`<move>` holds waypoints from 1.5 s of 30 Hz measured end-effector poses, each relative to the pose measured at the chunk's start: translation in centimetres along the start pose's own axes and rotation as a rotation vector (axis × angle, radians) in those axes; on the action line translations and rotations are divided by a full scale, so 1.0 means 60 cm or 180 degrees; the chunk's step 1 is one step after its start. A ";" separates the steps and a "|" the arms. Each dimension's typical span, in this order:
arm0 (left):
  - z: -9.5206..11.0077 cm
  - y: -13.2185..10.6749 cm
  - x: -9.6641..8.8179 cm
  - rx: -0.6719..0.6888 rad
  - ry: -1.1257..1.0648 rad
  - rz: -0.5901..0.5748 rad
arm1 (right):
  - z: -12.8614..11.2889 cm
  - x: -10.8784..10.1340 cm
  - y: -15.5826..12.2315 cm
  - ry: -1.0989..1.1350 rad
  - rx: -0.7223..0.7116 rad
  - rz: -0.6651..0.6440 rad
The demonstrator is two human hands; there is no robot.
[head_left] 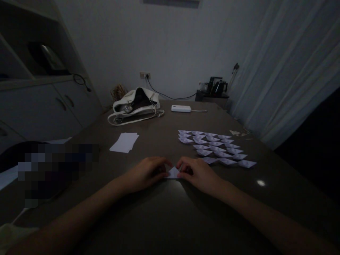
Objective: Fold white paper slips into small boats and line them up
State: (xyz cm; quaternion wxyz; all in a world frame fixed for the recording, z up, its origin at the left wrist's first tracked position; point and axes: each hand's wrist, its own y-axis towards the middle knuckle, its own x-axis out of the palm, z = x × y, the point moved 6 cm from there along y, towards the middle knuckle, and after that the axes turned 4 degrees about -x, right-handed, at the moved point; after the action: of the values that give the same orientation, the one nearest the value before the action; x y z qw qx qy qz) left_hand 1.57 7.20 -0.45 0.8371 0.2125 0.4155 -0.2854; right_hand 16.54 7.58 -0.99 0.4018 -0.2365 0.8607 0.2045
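Grip of left hand (148, 171) and right hand (198, 172) pinches folded paper (174, 173), lower middle; probably light, bendy; hold its sides.

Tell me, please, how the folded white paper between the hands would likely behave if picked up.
The folded white paper is probably light, being small enough to fit between the left hand and right hand. Its visible folds likely make it stiffer than the flat white sheets. It seems unlikely to roll, given its straight lower edge.
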 end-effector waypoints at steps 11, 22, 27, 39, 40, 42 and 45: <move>0.002 -0.001 -0.001 -0.0073 0.0050 0.0032 | 0.010 0.007 0.007 0.0098 0.0084 0.0026; -0.010 0.004 0.004 -0.0368 -0.0120 0.0004 | 0.022 0.010 0.009 0.0103 0.0234 0.0162; -0.016 0.006 0.005 -0.0464 -0.0008 0.0020 | 0.019 0.009 0.010 0.0059 0.0205 0.0168; -0.011 0.007 0.004 -0.0500 -0.0185 0.0128 | 0.025 0.012 0.013 -0.0196 0.0207 0.0230; -0.010 0.007 0.004 -0.0432 -0.0124 0.0133 | 0.024 0.012 0.013 -0.0219 0.0198 0.0229; -0.009 0.007 0.004 -0.0299 -0.0008 0.0135 | 0.022 0.012 0.012 -0.0271 0.0168 0.0226; -0.008 0.007 0.005 -0.0191 0.0040 0.0116 | 0.021 0.011 0.011 -0.0327 0.0132 0.0235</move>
State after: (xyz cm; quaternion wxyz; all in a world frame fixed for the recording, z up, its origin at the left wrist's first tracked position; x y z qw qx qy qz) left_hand 1.73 7.70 -0.92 0.8455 0.1967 0.4251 -0.2562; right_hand 16.54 8.62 -2.13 0.4424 -0.1855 0.8512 0.2130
